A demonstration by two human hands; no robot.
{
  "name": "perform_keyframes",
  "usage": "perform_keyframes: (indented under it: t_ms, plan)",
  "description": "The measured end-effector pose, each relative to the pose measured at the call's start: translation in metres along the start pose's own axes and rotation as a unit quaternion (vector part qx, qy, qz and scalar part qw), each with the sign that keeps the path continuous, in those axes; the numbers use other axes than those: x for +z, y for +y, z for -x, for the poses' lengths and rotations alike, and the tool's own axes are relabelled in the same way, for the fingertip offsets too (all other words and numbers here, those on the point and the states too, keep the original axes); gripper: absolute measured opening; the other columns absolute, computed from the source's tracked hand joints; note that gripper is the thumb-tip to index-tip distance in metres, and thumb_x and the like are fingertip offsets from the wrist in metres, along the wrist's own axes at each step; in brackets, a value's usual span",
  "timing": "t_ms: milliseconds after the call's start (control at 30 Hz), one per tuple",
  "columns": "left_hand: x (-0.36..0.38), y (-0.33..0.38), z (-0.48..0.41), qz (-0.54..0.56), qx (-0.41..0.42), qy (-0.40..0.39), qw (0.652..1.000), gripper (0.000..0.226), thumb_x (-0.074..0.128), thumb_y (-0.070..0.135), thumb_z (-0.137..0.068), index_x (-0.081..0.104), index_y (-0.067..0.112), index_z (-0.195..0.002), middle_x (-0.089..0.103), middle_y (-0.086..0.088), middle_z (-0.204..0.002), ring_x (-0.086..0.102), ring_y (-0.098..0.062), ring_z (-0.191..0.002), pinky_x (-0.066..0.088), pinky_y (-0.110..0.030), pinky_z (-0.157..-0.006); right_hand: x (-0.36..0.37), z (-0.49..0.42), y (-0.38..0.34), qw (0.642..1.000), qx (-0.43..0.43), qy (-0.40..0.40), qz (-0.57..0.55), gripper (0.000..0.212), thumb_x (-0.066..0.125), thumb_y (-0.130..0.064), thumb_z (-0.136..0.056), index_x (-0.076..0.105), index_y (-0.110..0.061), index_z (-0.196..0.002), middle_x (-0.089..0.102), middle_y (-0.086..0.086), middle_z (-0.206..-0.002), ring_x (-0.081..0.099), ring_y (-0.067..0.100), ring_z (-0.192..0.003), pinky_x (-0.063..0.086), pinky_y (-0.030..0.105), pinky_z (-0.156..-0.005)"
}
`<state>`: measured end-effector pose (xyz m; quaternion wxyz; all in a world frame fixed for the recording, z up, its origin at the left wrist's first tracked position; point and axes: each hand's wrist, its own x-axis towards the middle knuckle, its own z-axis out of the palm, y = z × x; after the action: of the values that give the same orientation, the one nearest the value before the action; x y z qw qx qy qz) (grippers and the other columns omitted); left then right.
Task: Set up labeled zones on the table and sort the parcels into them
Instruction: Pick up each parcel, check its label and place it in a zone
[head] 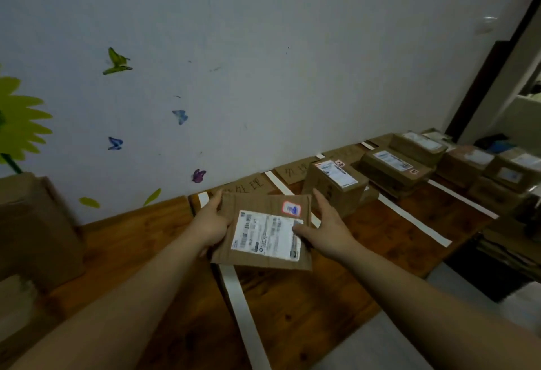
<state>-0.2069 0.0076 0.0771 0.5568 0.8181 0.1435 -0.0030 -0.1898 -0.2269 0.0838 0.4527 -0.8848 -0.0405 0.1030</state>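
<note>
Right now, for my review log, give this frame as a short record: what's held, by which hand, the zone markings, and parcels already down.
Held: flat cardboard parcel, white shipping label up, above the table
Left hand: grips its left edge
Right hand: grips its right edge, thumb on the label
Zone markings: white tape strips across the table; handwritten cardboard signs at the wall
Already placed: boxes in the zones to the right
Elsewhere: large carton at far left

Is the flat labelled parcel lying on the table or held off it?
Held off it: the left hand and right hand grip the flat parcel by its sides, label up, above the white tape strip.
</note>
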Motion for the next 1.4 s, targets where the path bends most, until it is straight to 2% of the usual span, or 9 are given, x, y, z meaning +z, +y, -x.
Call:
perform_keyframes:
  t_ms: [100,267,433,567,667,867,1033,1200,1400]
  plan:
    - [0.009,-0.003,-0.019,-0.089,-0.009,-0.026,0.996,0.062,0.046,0.026,-0.098,0.014,0.035,-0.151,0.044,-0.002,-0.144,0.052,-0.02,-0.117,0.047,-0.029,-0.092,-0.001,-0.021,0.014,0.999,0.013,-0.045,0.013,0.037,0.071,-0.031,-0.085,0.049,-0.026,-0.115,0.056,0.005,-0.126,0.061,0.02,-0.106,0.054,0.046,-0.092]
    - [0.029,-0.008,-0.039,-0.05,-0.024,0.084,0.995,0.064,0.06,0.012,-0.09,0.03,0.018,-0.146,0.044,0.005,-0.135,0.05,-0.017,-0.116,0.043,-0.03,-0.096,0.005,-0.062,0.045,0.996,0.064,-0.061,-0.005,0.018,0.065,-0.03,-0.09,0.05,-0.02,-0.095,0.062,0.002,-0.102,0.063,0.02,-0.095,0.056,0.044,-0.087]
    - [0.074,-0.029,-0.038,0.111,-0.185,0.053,0.975,0.065,0.067,0.008,-0.084,0.033,0.017,-0.138,0.055,-0.001,-0.124,0.054,-0.029,-0.117,0.053,-0.038,-0.081,0.022,-0.109,0.072,0.989,0.118,-0.085,-0.025,0.017,0.063,-0.03,-0.092,0.048,-0.021,-0.093,0.063,0.003,-0.102,0.064,0.018,-0.09,0.058,0.039,-0.082]
    - [0.108,-0.049,-0.045,0.128,-0.219,0.064,0.965,0.066,0.066,0.0,-0.083,0.035,0.018,-0.139,0.057,-0.007,-0.13,0.055,-0.026,-0.116,0.052,-0.036,-0.09,0.027,-0.13,0.088,0.985,0.074,-0.159,0.001,0.022,0.056,-0.03,-0.096,0.049,-0.021,-0.115,0.06,-0.001,-0.113,0.059,0.009,-0.089,0.051,0.025,-0.07]
    - [0.122,-0.051,-0.053,0.079,-0.22,0.108,0.966,0.068,0.065,-0.001,-0.083,0.035,0.02,-0.141,0.057,-0.006,-0.131,0.054,-0.026,-0.118,0.049,-0.04,-0.096,0.023,-0.14,0.102,0.974,0.004,-0.216,0.067,0.04,0.048,-0.037,-0.099,0.041,-0.024,-0.137,0.057,-0.003,-0.128,0.057,0.014,-0.109,0.047,0.027,-0.084]
    - [0.154,-0.053,-0.073,0.009,-0.192,0.146,0.97,0.07,0.062,0.009,-0.089,0.024,0.021,-0.147,0.05,-0.004,-0.14,0.051,-0.024,-0.124,0.047,-0.04,-0.1,0.012,-0.161,0.129,0.964,-0.042,-0.244,0.094,0.04,0.049,-0.047,-0.097,0.043,-0.03,-0.132,0.058,-0.007,-0.13,0.056,0.012,-0.114,0.043,0.026,-0.089]
    - [0.167,-0.051,-0.079,-0.01,-0.159,0.091,0.983,0.086,0.066,0.01,-0.086,0.013,0.03,-0.15,0.044,0.003,-0.143,0.047,-0.02,-0.128,0.05,-0.019,-0.082,0.004,-0.176,0.132,0.966,-0.046,-0.228,0.112,0.051,0.047,-0.043,-0.098,0.035,-0.024,-0.145,0.051,-0.004,-0.14,0.05,0.018,-0.127,0.042,0.037,-0.105]
    - [0.158,-0.045,-0.081,-0.222,-0.151,0.083,0.96,0.075,0.067,0.034,-0.085,0.026,0.028,-0.147,0.023,-0.002,-0.151,0.031,-0.023,-0.137,0.033,-0.035,-0.109,0.002,-0.195,0.117,0.966,-0.084,-0.216,0.113,0.038,0.052,-0.022,-0.098,0.046,-0.022,-0.136,0.052,0.001,-0.134,0.051,0.018,-0.121,0.044,0.033,-0.1]
    - [0.128,-0.06,-0.074,-0.262,-0.159,0.047,0.951,0.071,0.052,0.027,-0.094,0.011,0.028,-0.152,0.01,0.0,-0.159,0.021,-0.023,-0.143,0.024,-0.035,-0.114,0.017,-0.175,0.097,0.935,-0.128,-0.293,0.15,0.051,0.053,-0.024,-0.099,0.034,-0.018,-0.145,0.043,0.004,-0.143,0.048,0.018,-0.124,0.039,0.022,-0.093]
